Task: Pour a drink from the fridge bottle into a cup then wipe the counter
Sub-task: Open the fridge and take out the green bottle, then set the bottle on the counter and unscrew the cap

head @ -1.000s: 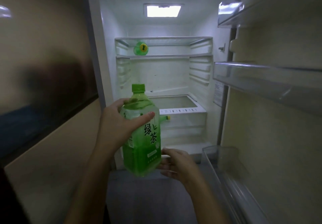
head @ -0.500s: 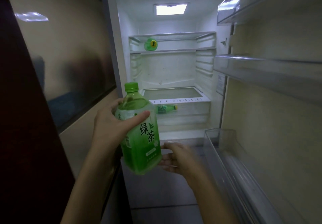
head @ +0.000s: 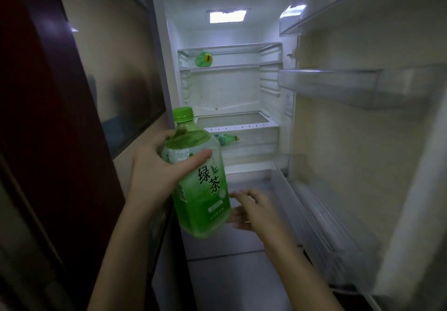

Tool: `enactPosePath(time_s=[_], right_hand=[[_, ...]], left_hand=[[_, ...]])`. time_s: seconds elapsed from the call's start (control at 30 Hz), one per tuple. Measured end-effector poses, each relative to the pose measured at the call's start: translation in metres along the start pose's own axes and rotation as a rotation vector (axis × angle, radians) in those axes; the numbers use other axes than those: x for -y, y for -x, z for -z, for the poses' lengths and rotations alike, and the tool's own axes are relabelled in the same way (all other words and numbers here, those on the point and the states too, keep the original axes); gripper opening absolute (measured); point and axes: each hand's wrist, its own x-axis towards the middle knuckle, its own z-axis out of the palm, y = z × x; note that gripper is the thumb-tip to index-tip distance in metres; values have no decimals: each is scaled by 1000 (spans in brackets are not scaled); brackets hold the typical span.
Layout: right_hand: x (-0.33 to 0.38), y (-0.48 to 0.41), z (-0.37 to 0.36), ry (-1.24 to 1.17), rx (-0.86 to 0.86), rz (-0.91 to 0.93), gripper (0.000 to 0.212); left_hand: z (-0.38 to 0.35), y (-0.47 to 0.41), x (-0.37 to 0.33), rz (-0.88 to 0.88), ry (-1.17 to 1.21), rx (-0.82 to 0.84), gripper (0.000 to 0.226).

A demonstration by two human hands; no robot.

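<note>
1. the green bottle (head: 202, 182) is in the lower middle of the frame, held in the air in front of the open fridge (head: 169, 44). it leans a little, with its green cap (head: 183, 113) uppermost and its base toward the lower right.
2. white characters "绿茶" run down the front of the bottle's green wrap, with a small leaf drawing beside them. a pale box of print lower on the wrap is too small to read.
3. the clear upper part of the bottle shows green liquid up near the shoulder.
4. the left hand (head: 154, 173) grips the bottle at its shoulder. the thumb lies across the front just above the characters and the fingers are curled round the back.
5. the right hand (head: 252, 210) is just to the right of the bottle's base and is blurred. its fingers are loosely spread and hold nothing; whether the fingertips touch the bottle cannot be told.
6. inside the fridge, in the upper middle of the frame, the lamp (head: 227, 16) is lit. a green container (head: 204, 59) lies on the top shelf with a yellow and dark end toward the camera.
7. a small bottle (head: 227, 139) with a yellow cap lies on its side in the clear drawer, just behind and to the right of the held bottle.
8. the fridge door (head: 350, 153) stands open along the right of the frame, carrying clear door shelves (head: 333, 86).
9. a dark red panel (head: 48, 117) fills the left edge, beside a glossy beige wall (head: 116, 57).
</note>
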Motion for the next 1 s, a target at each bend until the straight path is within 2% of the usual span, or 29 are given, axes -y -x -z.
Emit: enactPosePath(time_s=[0.17, 0.33, 0.53, 0.73, 0.87, 1.0], right_hand=[[-5, 55, 8, -9, -81, 15, 21], [-17, 121, 20, -20, -131, -61, 12], [-17, 180, 45, -62, -208, -77, 16], [-3, 242, 94, -86, -362, -15, 20], [2, 294, 128, -100, -458, 1, 20], [6, 356, 171, -80, -578, 33, 23]], left_hand=[[3, 40, -28, -33, 41, 61, 49], [3, 90, -51, 15, 81, 131, 55], [-11, 124, -90, 3, 73, 190, 51], [-51, 154, -129, -58, 192, 315, 58], [-87, 183, -163, -113, 257, 423, 45], [-124, 222, -204, -148, 326, 497, 51]])
